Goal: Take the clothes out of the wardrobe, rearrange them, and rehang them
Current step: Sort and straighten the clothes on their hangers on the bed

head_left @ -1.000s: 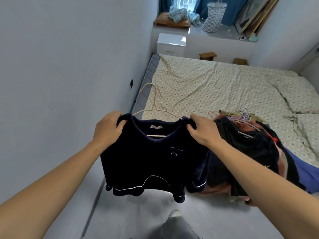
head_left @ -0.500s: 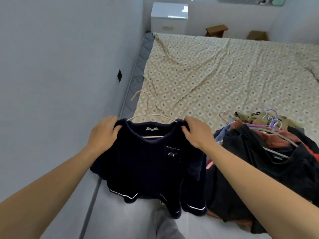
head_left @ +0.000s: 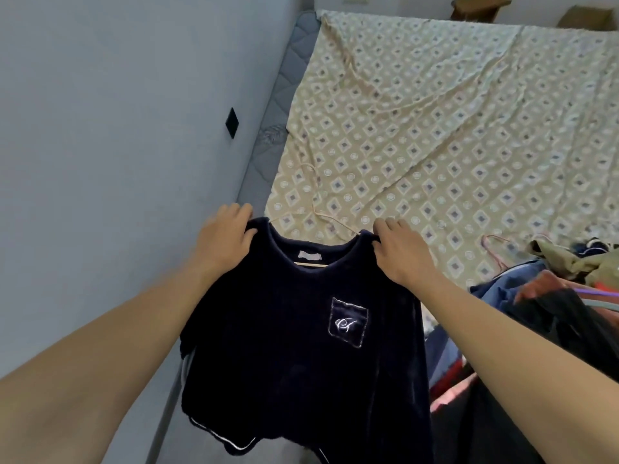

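The dark blue top (head_left: 301, 333) is held up on its hanger (head_left: 321, 220) over the bed's (head_left: 452, 128) near left corner, one shoulder gripped by the left hand (head_left: 222, 241), the other by the right hand (head_left: 400, 251).

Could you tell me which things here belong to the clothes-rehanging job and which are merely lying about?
Part of the job:
- dark top, held at the shoulders by left hand and right hand
- its hanger
- pile of clothes on hangers

Lying about:
- patterned bedsheet
- black wall socket
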Motion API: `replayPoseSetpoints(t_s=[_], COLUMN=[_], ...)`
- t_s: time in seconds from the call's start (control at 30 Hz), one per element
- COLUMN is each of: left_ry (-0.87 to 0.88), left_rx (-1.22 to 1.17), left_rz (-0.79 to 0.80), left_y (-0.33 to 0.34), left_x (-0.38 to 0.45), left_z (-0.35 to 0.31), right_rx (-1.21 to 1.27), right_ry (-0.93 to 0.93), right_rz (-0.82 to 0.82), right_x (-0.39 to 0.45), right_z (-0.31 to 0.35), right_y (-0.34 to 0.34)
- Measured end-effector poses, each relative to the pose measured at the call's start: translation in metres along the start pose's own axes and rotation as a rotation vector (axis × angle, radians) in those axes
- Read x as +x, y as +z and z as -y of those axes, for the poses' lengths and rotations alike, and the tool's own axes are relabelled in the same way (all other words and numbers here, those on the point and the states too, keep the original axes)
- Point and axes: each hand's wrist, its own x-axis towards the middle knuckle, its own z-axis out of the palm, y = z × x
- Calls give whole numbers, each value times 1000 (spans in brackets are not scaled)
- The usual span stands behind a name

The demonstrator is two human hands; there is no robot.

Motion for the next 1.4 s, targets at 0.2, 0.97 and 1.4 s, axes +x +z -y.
replayPoseSetpoints(t_s=[0.2,0.97,1.4], left_ry=[21,481,563], left_rx=[84,22,-9], left_rz=[-10,-76,74], left_y=[-19,-189,-149], left_x=[-7,-257,-271], left_z=[-11,-225,-411], right_rx=[-44,-38,-16], right_ry=[4,328,459], right_rz=[-74,-248,-277], right_x=[-6,-401,-496], right_z=[18,66,-88], right_y=[-18,-164,-189])
